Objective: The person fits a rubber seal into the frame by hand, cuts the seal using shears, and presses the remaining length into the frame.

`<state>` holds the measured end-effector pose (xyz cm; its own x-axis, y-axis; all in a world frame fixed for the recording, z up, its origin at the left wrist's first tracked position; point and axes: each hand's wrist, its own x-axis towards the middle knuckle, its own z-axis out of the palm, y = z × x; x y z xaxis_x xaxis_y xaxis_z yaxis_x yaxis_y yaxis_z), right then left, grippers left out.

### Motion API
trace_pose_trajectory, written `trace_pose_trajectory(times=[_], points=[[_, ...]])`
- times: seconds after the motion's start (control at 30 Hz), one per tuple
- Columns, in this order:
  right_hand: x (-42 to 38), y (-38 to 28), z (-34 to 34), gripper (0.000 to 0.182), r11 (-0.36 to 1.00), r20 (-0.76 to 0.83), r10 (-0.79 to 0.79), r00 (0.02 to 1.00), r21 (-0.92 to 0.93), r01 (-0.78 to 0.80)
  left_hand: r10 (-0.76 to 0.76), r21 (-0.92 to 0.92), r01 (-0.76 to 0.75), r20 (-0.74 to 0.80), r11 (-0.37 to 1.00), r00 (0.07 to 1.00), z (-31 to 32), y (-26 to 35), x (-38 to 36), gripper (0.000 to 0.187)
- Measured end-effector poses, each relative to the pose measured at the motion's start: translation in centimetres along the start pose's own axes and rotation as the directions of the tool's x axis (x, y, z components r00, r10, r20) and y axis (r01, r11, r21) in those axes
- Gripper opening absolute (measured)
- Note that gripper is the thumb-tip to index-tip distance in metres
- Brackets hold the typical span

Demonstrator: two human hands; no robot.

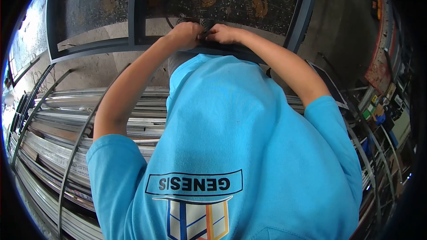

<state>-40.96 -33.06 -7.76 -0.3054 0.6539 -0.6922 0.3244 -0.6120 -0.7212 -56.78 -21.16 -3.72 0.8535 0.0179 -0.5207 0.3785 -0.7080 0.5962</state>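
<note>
My left hand [184, 35] and my right hand [222, 34] almost meet at the near rail of a dark grey metal frame [100, 46]. Both have their fingers closed in a pinch. A thin dark strip [206, 31] shows between the fingertips; its exact kind is too small to tell. The frame has an upright bar dividing it into sections, and its near rail passes just in front of my body. Through the opening lies a dark, scuffed board [178, 0] with orange animal drawings. My forearms and blue shirt hide part of the near rail.
Long metal profiles [58, 151] are stacked on a rack with curved-looking bars [73, 164] close to me, left and below. To the right stand a reddish worn beam [378, 62] and a cluttered area of tools and boxes [382, 111]. Concrete floor [333, 31] shows beyond the frame.
</note>
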Motion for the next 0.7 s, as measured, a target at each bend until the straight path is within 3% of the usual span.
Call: trace_pose_trajectory(times=[0.03,0.1,0.4,0.53,0.6,0.7], points=[[-0.1,0.0,0.1,0.031,1.000,0.004,0.001,1.000,-0.001,-0.001,-0.002,-0.004,0.002,0.000,1.000,1.000,0.1,0.0,0.0,0.016],[-0.9,-1.2,0.2,0.031,0.977,-0.077,-0.018,0.997,-0.212,0.001,0.006,-0.009,-0.006,-0.015,1.000,1.000,0.2,-0.2,0.1,0.015],[-0.4,-0.5,2.4,0.029,0.910,-0.277,-0.187,0.942,-0.410,0.060,-0.021,-0.025,0.019,-0.114,1.000,0.993,1.1,-0.5,0.0,0.015],[-0.6,-0.8,2.0,0.031,0.930,-0.261,-0.168,0.951,-0.362,0.065,-0.077,-0.131,0.063,-0.108,0.989,0.991,0.4,-0.8,-0.3,0.020],[-0.1,-0.3,1.9,0.032,0.986,-0.206,-0.092,0.974,-0.155,0.061,-0.129,-0.130,0.116,-0.096,0.985,0.987,0.6,-1.0,-0.4,0.022],[-0.1,-0.4,2.0,0.034,0.976,-0.213,-0.112,0.971,-0.208,0.067,-0.185,-0.106,0.176,-0.075,0.979,0.980,1.2,-0.6,0.1,0.020]])
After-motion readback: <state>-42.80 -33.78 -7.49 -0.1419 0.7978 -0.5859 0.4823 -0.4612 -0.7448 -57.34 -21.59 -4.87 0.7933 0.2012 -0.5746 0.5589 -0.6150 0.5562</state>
